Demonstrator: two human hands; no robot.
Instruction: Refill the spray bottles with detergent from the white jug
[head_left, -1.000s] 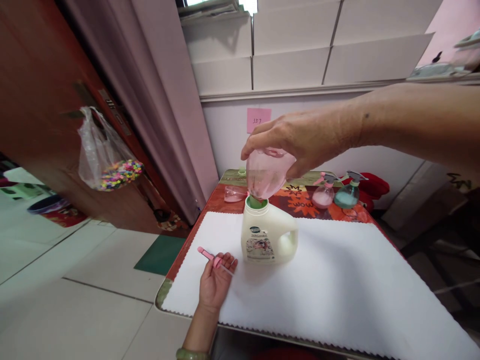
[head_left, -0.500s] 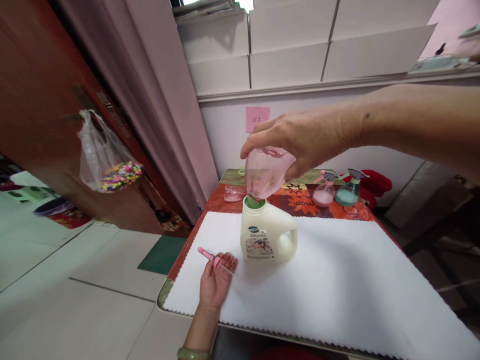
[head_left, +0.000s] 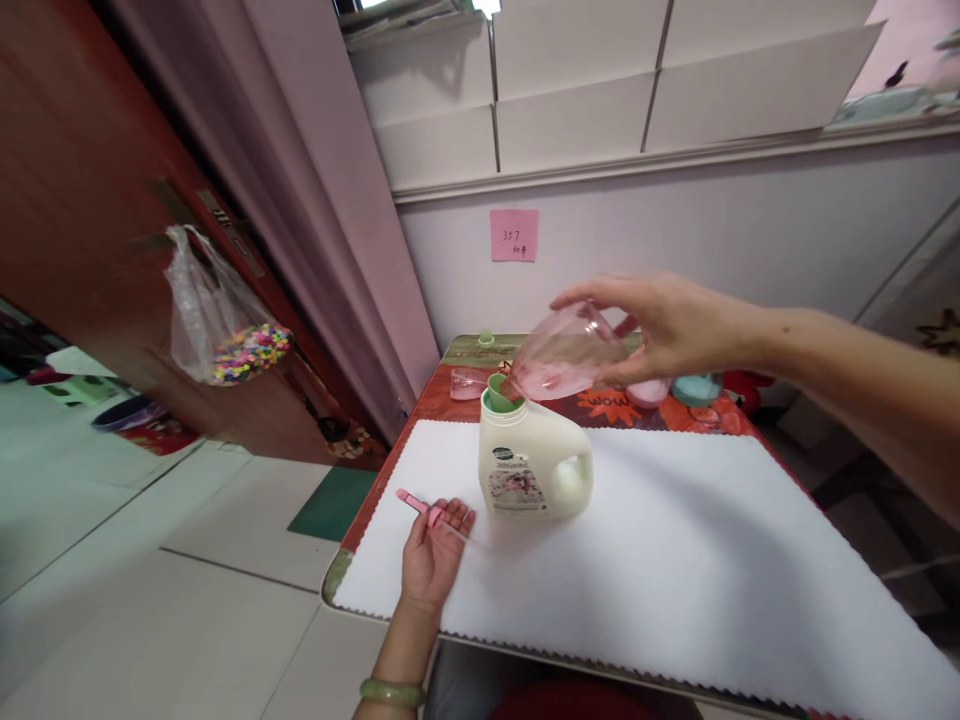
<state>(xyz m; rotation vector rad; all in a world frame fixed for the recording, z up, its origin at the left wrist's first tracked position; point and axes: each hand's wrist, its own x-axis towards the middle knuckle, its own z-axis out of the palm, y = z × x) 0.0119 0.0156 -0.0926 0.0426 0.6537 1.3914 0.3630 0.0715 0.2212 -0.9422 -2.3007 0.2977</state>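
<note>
My right hand grips a clear pink spray bottle by its base. The bottle lies tilted on its side, neck pointing left and down at a green funnel. That funnel sits in the mouth of a cream detergent jug, which stands upright on the white mat. Palm up on the mat, my left hand has its fingers loosely curled around a pink spray pump head. A thin clear tube runs from the pump head across the fingers.
On the table's far left are a clear pink cup and a small green ring. Behind my right hand stand a pink bottle and a teal bottle, partly hidden. A white mat covers the table's front.
My right hand has swung the pink bottle from nearly upside down to a sideways tilt, its base moving right and down. My left hand stays in place with the pump head.
</note>
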